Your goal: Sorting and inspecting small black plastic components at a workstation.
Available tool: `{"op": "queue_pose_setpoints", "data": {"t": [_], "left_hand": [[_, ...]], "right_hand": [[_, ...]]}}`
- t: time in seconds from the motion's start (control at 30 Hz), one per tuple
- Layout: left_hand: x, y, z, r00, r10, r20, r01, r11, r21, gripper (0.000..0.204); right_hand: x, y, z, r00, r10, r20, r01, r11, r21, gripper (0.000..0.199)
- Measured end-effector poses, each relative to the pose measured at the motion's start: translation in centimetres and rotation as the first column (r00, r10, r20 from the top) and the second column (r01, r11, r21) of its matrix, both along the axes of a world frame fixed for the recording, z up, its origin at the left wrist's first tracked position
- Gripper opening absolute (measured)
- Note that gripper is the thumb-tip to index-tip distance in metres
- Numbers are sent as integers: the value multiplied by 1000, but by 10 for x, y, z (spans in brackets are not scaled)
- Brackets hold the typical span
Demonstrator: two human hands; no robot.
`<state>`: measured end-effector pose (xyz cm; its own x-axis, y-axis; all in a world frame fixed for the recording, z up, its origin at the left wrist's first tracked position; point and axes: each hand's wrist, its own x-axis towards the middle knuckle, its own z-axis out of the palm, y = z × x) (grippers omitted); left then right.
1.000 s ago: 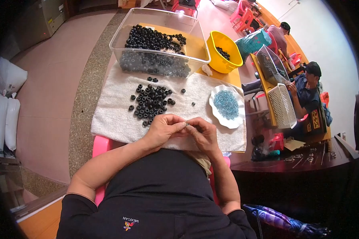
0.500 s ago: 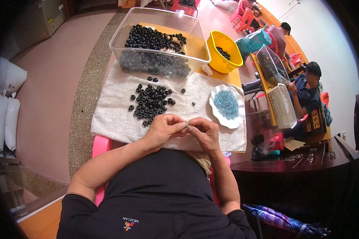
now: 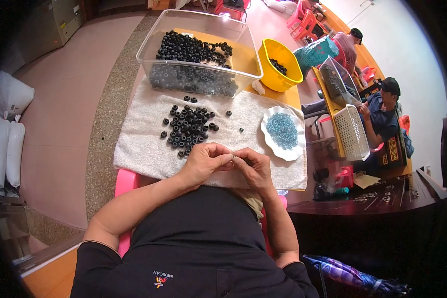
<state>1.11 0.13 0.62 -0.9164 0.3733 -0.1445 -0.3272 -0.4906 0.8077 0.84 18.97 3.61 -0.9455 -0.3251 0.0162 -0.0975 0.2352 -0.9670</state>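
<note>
My left hand (image 3: 201, 163) and right hand (image 3: 256, 168) are pinching a tiny, unclear piece (image 3: 233, 155); black beads (image 3: 189, 125) are lying just beyond the left.

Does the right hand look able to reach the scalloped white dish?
Probably yes: only towel lies between the right hand and the dish, though that hand seems to be pinching something tiny.

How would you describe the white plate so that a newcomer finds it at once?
Find the white towel, then its right side, ahead of the right hand. The plate there has a wavy rim and holds pale blue bits, whereas the yellow tub and clear bin hold black beads.
</note>
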Motion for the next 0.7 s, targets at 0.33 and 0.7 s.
{"op": "queue_pose_setpoints", "data": {"t": [0.33, 0.7], "left_hand": [[1, 0, 2, 996, 20, -81, -25, 998, -61, 16], [2, -1, 3, 994, 31, -108, -44, 992, -120, 15]], "right_hand": [[1, -2, 4, 998, -2, 55, 8, 995, -101, 12], [0, 0, -1, 999, -34, 4, 34, 999, 1, 13]]}}
